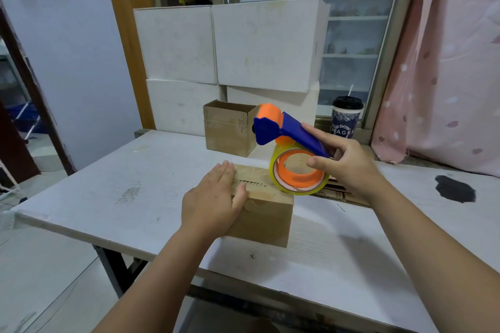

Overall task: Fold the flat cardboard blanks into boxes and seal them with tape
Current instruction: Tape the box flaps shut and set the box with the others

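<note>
Left hand (213,199) lying flat, fingers straight, pressing on box (265,213) sitting on table (135,184). Right hand (343,167) gripping dispenser (286,138) handle, holding it tilted over box's right end. Behind, open box (230,127) standing by white stack (176,46).

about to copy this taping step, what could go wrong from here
The left hand lies flat over the top seam of the small brown cardboard box, so the blue and orange tape dispenser gripped by the right hand could catch those fingers on its next pass. The tape already on the seam looks wrinkled, so it may seal poorly.
</note>
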Demonstrator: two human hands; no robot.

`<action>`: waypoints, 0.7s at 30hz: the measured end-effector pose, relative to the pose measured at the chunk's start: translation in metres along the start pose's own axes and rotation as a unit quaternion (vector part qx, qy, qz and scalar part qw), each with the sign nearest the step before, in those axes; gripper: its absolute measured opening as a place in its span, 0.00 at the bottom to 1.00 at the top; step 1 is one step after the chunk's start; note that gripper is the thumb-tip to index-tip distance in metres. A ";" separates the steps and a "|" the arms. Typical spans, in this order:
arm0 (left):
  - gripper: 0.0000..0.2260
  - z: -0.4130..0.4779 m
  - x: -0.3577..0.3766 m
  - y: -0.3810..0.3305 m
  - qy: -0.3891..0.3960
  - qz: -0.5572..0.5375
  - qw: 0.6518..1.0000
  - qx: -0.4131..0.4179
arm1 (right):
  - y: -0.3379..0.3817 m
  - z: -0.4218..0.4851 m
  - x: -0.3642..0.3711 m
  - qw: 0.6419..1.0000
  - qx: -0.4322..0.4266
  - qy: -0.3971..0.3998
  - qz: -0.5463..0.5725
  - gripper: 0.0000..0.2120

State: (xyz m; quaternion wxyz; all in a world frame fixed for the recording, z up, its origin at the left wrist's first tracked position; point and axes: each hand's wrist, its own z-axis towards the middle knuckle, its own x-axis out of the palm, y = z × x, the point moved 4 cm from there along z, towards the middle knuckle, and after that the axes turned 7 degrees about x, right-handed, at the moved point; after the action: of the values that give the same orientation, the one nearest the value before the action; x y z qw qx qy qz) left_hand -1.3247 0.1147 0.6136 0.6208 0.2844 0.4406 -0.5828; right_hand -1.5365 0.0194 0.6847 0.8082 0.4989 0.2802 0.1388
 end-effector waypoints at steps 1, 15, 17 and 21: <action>0.25 0.000 0.000 0.000 0.000 0.000 1.000 0.000 | 0.002 -0.001 -0.001 1.000 0.001 0.006 -0.003 0.28; 0.25 0.001 0.004 0.000 -0.002 -0.011 1.000 0.003 | -0.012 -0.010 -0.026 0.985 0.019 0.026 -0.168 0.26; 0.25 0.001 0.004 0.000 0.000 -0.011 1.000 0.008 | -0.013 -0.010 -0.026 0.985 0.014 0.024 -0.169 0.25; 0.25 0.001 0.004 0.000 0.007 -0.013 1.000 0.009 | -0.016 -0.011 -0.028 0.986 0.020 0.027 -0.166 0.29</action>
State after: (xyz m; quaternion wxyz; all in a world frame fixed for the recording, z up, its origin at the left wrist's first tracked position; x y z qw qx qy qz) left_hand -1.3250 0.1121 0.6108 0.6075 0.2880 0.4435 -0.5928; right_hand -1.5668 0.0059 0.6755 0.8021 0.4577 0.3834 0.0103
